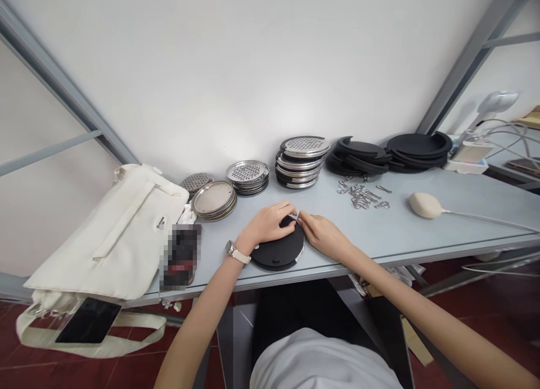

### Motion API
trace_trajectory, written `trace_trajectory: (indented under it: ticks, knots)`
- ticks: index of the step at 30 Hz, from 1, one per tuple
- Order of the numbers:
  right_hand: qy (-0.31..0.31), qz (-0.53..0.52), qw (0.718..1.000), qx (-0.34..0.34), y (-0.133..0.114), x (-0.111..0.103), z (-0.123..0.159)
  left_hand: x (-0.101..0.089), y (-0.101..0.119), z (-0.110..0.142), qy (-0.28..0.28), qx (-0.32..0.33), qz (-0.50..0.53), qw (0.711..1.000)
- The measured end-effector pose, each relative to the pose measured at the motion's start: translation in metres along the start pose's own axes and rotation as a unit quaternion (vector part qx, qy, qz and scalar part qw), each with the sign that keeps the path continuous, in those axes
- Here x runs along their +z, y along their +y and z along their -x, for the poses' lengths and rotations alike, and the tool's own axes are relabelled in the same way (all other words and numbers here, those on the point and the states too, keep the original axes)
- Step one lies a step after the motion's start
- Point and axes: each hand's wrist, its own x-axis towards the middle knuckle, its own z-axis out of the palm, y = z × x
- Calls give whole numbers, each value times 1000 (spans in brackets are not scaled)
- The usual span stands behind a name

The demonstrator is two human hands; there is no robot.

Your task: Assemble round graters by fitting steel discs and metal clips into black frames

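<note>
A round black disc (276,253) with a shiny metal rim along its right side lies on the table near the front edge. My left hand (268,226) rests over its far part, fingers curled and closed at the far right edge. Close against those fingers, my right hand (323,234) pinches at the same edge. A small silvery bit shows between the two hands' fingertips, too small to name. Behind the hands stands a stack of black-edged metal grater discs (301,161). Small metal clips (360,197) lie in a loose pile to the right.
Perforated metal discs (248,172) and plain metal discs (214,199) are stacked at the back left. Black round holders (358,155) and more black discs (417,147) line the wall. A white bag (109,231), a phone (180,257) and a cream corded object (425,204) flank the workspace.
</note>
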Motion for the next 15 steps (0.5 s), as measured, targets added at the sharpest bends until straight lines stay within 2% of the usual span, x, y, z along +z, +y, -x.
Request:
trace_trajectory:
  ticks: [15]
  knots:
    - [12, 0, 1000, 5, -1, 0, 2, -2, 1, 0, -2, 11, 21, 1000]
